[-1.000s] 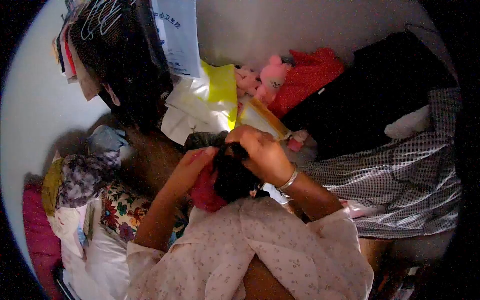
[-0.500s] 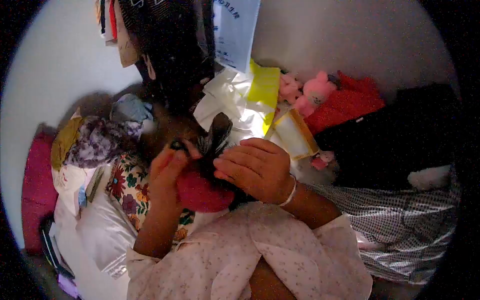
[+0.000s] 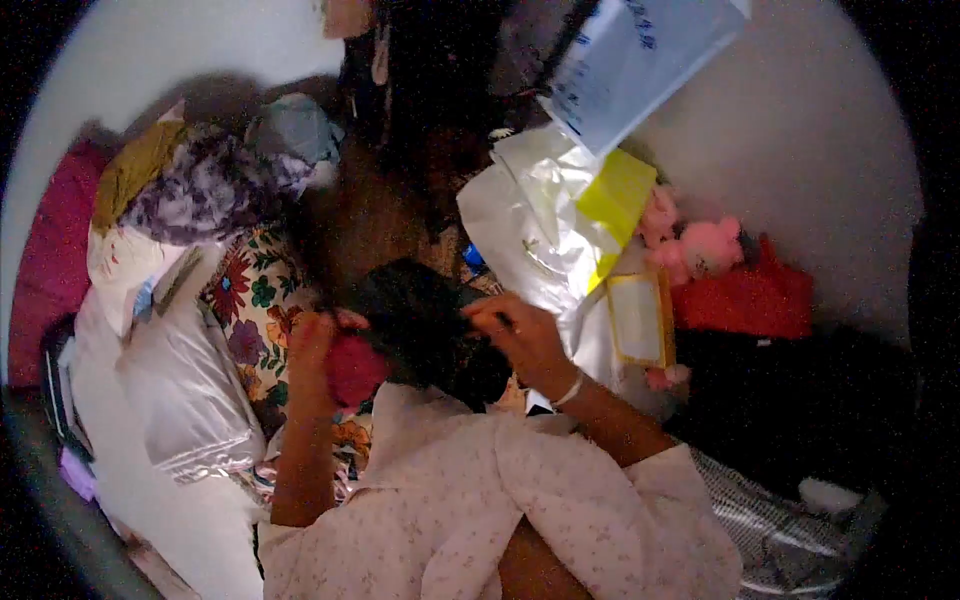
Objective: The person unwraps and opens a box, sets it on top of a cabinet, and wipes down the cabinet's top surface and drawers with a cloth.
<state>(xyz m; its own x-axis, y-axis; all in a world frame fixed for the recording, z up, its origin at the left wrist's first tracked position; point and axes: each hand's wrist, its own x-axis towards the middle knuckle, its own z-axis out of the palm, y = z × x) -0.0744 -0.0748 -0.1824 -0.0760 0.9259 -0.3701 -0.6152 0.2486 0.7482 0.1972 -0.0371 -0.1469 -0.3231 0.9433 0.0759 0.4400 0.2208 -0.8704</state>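
A dark cloth (image 3: 415, 310) spreads between my two hands in front of my chest. My left hand (image 3: 318, 345) is closed at its left side, beside a crimson cloth (image 3: 355, 372). On the other side, my right hand (image 3: 520, 340) pinches the edge of the dark cloth with bent fingers. Where the dark cloth ends below is hard to make out in the dim light.
Floral fabric (image 3: 255, 330), a shiny white pillow (image 3: 190, 400) and bunched clothes (image 3: 205, 190) lie left. To the right are white-and-yellow packaging (image 3: 545, 210), a yellow-edged box (image 3: 640, 320), pink plush toys (image 3: 710, 245), a red cloth (image 3: 750, 295) and black fabric (image 3: 790, 400).
The view has turned left, so the surroundings shift right. The dark cloth, earlier bunched between my hands, now hangs spread out. My right hand went from flat fingers to a pinch.
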